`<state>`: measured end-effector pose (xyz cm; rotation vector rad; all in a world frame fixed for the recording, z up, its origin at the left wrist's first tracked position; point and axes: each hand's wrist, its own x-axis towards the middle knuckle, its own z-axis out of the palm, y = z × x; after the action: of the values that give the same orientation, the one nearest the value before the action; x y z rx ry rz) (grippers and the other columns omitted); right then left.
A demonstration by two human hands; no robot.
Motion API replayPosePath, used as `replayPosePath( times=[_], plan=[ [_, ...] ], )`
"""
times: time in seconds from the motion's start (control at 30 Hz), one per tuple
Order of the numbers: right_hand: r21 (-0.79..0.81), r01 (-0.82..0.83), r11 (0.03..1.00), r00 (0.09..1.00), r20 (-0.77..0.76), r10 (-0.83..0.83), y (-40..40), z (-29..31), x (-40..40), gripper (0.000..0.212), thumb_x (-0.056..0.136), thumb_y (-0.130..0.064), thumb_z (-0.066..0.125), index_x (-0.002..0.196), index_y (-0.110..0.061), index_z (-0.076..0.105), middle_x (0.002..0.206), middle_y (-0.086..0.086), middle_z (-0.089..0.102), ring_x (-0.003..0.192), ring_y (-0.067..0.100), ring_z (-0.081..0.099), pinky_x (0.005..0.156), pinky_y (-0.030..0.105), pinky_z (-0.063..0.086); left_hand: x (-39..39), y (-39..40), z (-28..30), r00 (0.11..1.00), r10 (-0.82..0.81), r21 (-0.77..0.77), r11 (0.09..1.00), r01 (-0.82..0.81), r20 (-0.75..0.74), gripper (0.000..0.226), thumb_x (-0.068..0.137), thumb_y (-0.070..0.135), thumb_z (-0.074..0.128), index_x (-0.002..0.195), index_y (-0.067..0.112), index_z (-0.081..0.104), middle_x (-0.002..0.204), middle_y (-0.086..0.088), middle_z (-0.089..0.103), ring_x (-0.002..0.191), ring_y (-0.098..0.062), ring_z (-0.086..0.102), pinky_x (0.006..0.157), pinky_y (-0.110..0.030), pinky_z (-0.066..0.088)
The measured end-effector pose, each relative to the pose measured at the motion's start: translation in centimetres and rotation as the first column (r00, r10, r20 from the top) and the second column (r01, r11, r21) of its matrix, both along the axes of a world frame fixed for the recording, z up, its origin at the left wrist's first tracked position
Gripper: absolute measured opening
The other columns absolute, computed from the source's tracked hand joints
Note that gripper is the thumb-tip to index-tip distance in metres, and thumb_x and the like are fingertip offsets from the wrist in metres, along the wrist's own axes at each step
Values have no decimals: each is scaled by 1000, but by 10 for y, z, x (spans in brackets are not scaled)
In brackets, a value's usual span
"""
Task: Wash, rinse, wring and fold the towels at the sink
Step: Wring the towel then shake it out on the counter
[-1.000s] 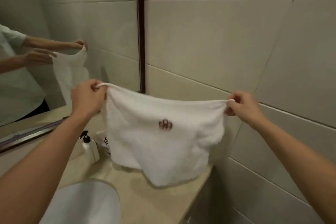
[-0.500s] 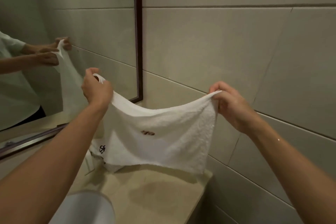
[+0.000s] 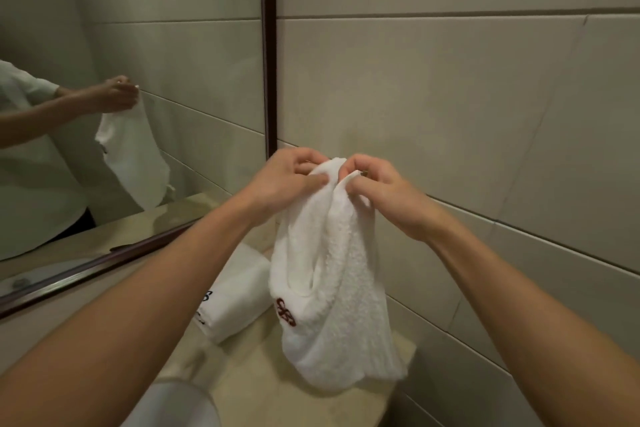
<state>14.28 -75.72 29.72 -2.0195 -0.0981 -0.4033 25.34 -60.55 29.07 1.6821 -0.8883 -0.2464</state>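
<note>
Towel (image 3: pixel 332 274) up in the air, doubled over, and both your hands are on its top edge! Your left hand (image 3: pixel 284 180) pinches 1 corner between thumb and curled fingers, your right hand (image 3: pixel 377 191) pinches the other, and the 2 corners sit pressed together at the top, just in front of the tiled wall (image 3: pixel 450 97).

From that grip the cloth hangs straight down below your hands, long axis vertical, the folded bottom pointing at the counter (image 3: pixel 263 388) and hanging low over it; whether it touches, I can't tell. The red emblem (image 3: pixel 285 312) shows on the left face, low down.

Here's what the next move turns on, as I read it: the towel lies directly under both hands, neither hand nearer than the other, so either one could let go and slide down to catch the hanging fold. The 2 layers look bunched and not squarely lined up, so the edges may want evening out before the second fold.

A second white towel (image 3: pixel 239 295), already folded, lies on the counter just left of the hanging one, against the mirror (image 3: pixel 138 62) frame. The pale rim of the sink (image 3: pixel 180 402) peeks in at the bottom, under your left forearm.
</note>
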Motion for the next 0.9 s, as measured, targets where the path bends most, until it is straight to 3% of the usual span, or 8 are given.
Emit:
replayPosePath(
  times=[0.17,0.27,0.4,0.53,0.6,0.67,0.77,0.9],
  plan=[
    [-286,225,931,950,277,-145,1,-22,18,12,84,-19,50,87,-18,61,91,-3,58,80,16,56,71,37,45,4,0,3,993,-111,-2,994,111,-41,23,78,24,78,96,11,72,94,-18,74,81,-24,67,77,-37,51],
    [-286,319,904,904,378,-199,-5,-26,25,14,85,-19,52,92,-16,64,111,0,50,109,13,50,91,19,39,11,-2,0,989,-145,-3,989,145,-16,11,84,10,75,93,16,73,91,-11,75,82,-20,68,79,-36,52],
    [-290,242,926,953,248,-172,-13,-24,33,14,89,-7,54,85,-17,62,75,1,62,65,8,48,61,26,38,21,-9,-15,983,24,-31,999,-18,182,10,76,24,68,85,27,66,83,5,71,75,-13,66,74,-35,53],
    [-342,289,894,929,327,-175,-14,-32,40,16,86,-5,53,85,-17,63,74,-3,63,67,13,54,62,22,40,16,-3,-47,690,138,81,958,-275,711,15,89,20,60,103,17,56,94,5,54,86,-22,56,70,-26,34],
    [-380,288,879,925,350,-151,-12,-38,42,14,85,-8,51,86,-11,64,77,-2,64,69,13,55,65,22,42,11,3,-64,613,151,237,830,-504,775,19,90,26,56,107,21,49,102,2,51,91,-23,52,70,-31,35],
    [-477,297,827,920,375,-114,-13,-44,45,15,84,-9,50,88,-8,64,82,1,66,72,15,56,67,27,43,11,11,-78,728,229,418,692,-589,646,19,85,33,60,97,25,47,98,5,53,90,-21,53,67,-32,38],
    [-582,293,759,927,369,-74,-11,-58,50,13,84,-10,50,90,-9,62,83,0,60,73,19,54,67,35,44,13,18,-103,866,452,502,709,-495,215,13,81,29,62,77,25,50,82,5,58,81,-20,55,62,-29,39],
    [-679,233,696,944,329,6,9,-76,59,10,87,-8,55,95,-9,60,90,8,61,77,29,59,67,37,45,22,4,-142,536,640,352,760,-546,-550,40,61,31,57,94,12,67,92,-10,68,88,-32,65,85,-42,56]
  ],
)
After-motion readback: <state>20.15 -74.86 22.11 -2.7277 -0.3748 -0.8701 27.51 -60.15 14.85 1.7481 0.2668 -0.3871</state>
